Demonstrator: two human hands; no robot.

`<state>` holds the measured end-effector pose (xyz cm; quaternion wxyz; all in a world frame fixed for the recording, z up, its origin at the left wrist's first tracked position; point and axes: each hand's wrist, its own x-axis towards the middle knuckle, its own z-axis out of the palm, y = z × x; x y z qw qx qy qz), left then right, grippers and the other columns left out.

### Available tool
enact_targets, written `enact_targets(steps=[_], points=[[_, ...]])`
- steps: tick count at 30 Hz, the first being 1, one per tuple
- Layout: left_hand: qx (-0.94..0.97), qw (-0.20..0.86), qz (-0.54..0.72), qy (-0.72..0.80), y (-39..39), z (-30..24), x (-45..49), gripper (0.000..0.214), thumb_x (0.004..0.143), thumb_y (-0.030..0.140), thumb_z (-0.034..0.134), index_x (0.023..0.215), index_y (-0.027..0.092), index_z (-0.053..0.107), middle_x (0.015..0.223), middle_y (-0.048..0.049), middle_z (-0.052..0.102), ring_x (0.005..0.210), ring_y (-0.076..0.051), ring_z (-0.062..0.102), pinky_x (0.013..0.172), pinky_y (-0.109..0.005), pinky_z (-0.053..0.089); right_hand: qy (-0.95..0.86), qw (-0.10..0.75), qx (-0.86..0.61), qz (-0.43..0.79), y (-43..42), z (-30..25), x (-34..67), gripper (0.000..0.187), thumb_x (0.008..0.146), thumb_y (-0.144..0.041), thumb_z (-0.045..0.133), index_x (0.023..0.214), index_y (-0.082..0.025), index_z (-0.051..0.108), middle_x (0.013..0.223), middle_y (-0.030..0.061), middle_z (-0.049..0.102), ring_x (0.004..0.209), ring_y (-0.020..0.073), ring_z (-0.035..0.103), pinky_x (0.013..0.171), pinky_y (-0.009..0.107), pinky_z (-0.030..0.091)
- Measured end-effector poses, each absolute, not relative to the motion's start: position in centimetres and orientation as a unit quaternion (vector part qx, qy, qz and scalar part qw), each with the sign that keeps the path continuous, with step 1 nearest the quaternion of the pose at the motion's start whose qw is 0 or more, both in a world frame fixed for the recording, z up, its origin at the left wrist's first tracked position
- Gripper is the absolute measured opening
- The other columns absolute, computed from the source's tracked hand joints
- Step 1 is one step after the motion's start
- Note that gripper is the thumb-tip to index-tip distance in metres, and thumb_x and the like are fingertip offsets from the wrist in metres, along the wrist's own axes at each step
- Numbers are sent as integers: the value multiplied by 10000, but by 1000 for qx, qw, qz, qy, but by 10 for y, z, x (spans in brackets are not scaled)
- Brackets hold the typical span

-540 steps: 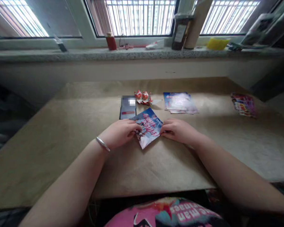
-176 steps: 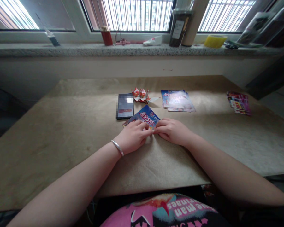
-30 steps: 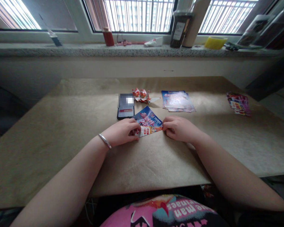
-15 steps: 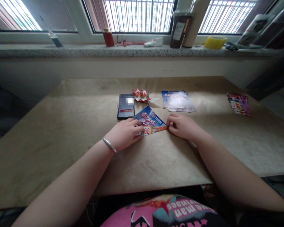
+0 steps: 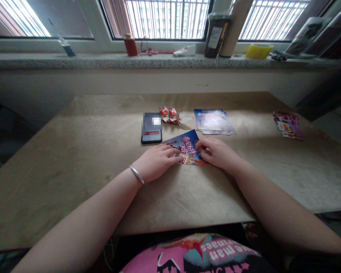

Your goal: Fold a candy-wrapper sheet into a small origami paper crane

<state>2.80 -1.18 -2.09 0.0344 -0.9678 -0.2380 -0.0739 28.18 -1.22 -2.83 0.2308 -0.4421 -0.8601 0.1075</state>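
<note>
A folded blue printed paper lies flat on the brown table in front of me. My left hand, with a silver bracelet at the wrist, presses its fingertips on the paper's left part. My right hand rests on the paper's right edge, fingers curled down onto it. Both hands hold the paper against the table.
A phone lies just beyond the paper. Small folded red paper figures and a stack of blue sheets sit further back. A colourful leaflet pile is at the far right. The windowsill carries a red cup, a jar and tape.
The paper has been turned clockwise and laid flatter; its right corner now points down-right. My right hand has slid onto its right edge and my left hand has moved slightly right.
</note>
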Motion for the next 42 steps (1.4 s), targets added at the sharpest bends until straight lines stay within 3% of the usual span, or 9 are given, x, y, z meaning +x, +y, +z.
enact_targets(steps=[12, 20, 29, 37, 42], points=[[-973, -24, -123, -195, -8, -22, 31, 267, 930, 174, 423, 1091, 226, 630, 1162, -51, 639, 1097, -186, 562, 917, -365, 498, -857, 237, -446, 100, -11, -33, 281, 182, 800, -148, 491, 912, -191, 627, 898, 57, 677, 829, 178, 595, 760, 293, 457], [-967, -2, -131, -219, -4, -28, 26, 270, 933, 186, 434, 1084, 261, 644, 1212, -28, 620, 1142, -173, 544, 926, -351, 492, -859, 235, -450, 63, -10, -31, 280, 210, 829, -153, 500, 918, -201, 683, 890, 67, 690, 848, 208, 575, 814, 364, 462], [-962, 30, -132, -237, -2, -29, 23, 274, 924, 216, 454, 1075, 313, 660, 1159, -35, 636, 1041, -185, 571, 862, -346, 493, -832, 249, -487, 92, -9, -38, 283, 239, 814, -177, 544, 998, -214, 693, 1297, 108, 551, 1175, 251, 517, 1003, 462, 410], [-953, 28, -131, -271, -1, -27, 19, 258, 896, 209, 474, 1039, 289, 673, 1177, -32, 632, 1070, -203, 552, 904, -388, 458, -811, 262, -496, 162, -5, -40, 285, 200, 809, -162, 544, 863, -203, 732, 920, 72, 694, 868, 197, 630, 839, 376, 498], [-943, 19, -135, -305, -2, -27, 19, 243, 889, 224, 467, 1018, 244, 672, 1159, -32, 641, 1077, -215, 550, 921, -394, 454, -786, 250, -530, 197, -6, -42, 285, 221, 822, -207, 536, 900, -201, 742, 904, 66, 712, 834, 193, 643, 786, 334, 503]])
